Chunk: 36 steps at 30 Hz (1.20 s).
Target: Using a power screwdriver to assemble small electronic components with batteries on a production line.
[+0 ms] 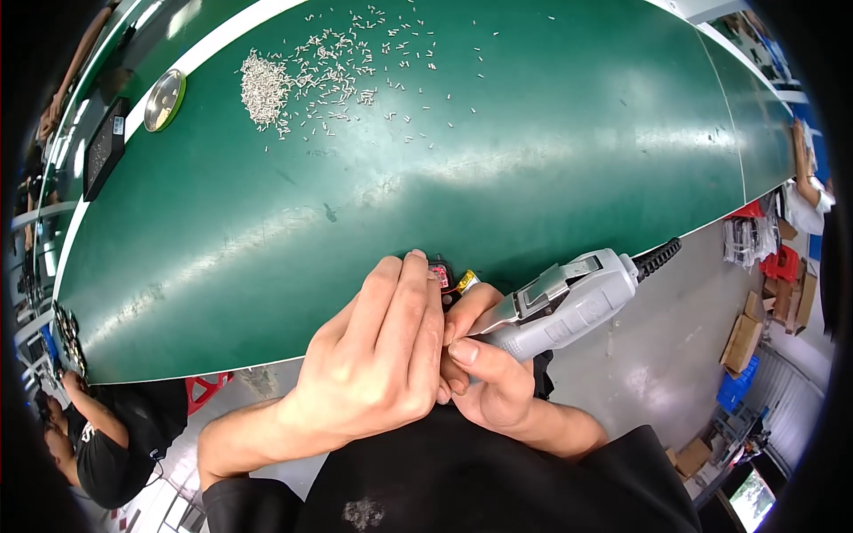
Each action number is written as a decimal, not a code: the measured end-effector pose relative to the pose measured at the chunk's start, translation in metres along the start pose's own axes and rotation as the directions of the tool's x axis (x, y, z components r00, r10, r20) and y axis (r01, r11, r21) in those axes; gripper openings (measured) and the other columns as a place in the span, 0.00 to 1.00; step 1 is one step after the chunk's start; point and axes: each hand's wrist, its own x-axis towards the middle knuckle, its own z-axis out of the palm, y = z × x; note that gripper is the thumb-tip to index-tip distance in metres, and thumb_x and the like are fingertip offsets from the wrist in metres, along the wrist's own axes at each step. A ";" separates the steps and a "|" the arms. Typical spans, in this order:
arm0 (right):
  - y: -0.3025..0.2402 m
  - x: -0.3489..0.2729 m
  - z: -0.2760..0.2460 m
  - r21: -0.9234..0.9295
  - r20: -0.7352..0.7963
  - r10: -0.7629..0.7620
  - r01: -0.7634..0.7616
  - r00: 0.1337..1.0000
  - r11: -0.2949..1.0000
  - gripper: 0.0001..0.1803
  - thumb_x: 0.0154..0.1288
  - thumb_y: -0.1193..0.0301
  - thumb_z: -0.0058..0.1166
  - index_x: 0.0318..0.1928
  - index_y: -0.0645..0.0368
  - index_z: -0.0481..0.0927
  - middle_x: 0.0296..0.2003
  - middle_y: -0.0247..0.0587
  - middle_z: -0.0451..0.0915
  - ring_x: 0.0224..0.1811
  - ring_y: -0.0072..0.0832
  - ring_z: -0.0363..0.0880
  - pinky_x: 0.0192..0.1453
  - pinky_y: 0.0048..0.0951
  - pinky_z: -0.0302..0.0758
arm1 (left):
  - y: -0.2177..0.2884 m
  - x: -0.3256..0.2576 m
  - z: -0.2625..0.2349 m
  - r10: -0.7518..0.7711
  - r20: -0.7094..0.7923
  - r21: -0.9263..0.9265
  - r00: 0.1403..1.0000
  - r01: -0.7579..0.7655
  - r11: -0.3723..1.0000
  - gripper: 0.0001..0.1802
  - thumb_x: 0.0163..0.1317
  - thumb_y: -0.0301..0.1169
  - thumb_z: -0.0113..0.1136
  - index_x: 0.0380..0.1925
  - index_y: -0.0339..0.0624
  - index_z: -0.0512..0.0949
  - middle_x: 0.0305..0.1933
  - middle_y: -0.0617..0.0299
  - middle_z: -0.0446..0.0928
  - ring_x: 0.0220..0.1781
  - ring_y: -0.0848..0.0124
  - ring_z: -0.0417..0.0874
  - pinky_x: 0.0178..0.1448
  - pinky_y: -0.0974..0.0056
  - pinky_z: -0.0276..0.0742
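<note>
This is a factory workshop: a long green work table (pixel 533 178) carries a heap of small metal pins (pixel 267 89), and cardboard boxes (pixel 742 342) stand on the floor.

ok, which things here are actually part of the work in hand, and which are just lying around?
In use:
- left hand, closed over a small red and yellow part at the mat's edge
- right hand, gripping the grey electric screwdriver
- heap of small silver screws, likely the supply

Lying about:
- round metal tin
- black tray
- cardboard boxes on the floor
</note>
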 end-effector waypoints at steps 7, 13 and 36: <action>-0.063 0.010 0.016 -0.271 0.196 -0.043 0.096 0.980 0.958 0.07 0.65 0.70 0.47 0.36 0.58 0.65 0.14 0.32 0.65 0.14 0.26 0.69 0.26 0.29 0.71 | 0.003 -0.009 -0.002 -0.016 0.073 0.002 0.997 0.015 1.000 0.22 0.38 0.24 0.57 0.36 0.18 0.79 0.45 0.35 0.78 0.45 0.52 0.80 0.47 0.62 0.81; -0.105 0.046 0.031 -0.408 0.448 -0.130 0.331 0.884 0.851 0.08 0.69 0.68 0.48 0.38 0.56 0.65 0.15 0.31 0.68 0.14 0.22 0.71 0.28 0.26 0.73 | 0.002 -0.015 -0.005 0.016 0.136 -0.002 0.991 -0.016 1.000 0.23 0.40 0.23 0.57 0.39 0.19 0.79 0.48 0.35 0.77 0.50 0.51 0.80 0.53 0.61 0.79; -0.089 0.080 0.022 -0.495 0.491 -0.090 0.362 0.867 0.790 0.08 0.70 0.64 0.42 0.38 0.55 0.64 0.13 0.27 0.63 0.13 0.19 0.64 0.25 0.23 0.66 | -0.002 -0.019 0.007 -0.033 0.009 -0.082 0.999 0.034 0.996 0.19 0.40 0.21 0.58 0.35 0.20 0.80 0.46 0.38 0.78 0.48 0.52 0.81 0.50 0.60 0.82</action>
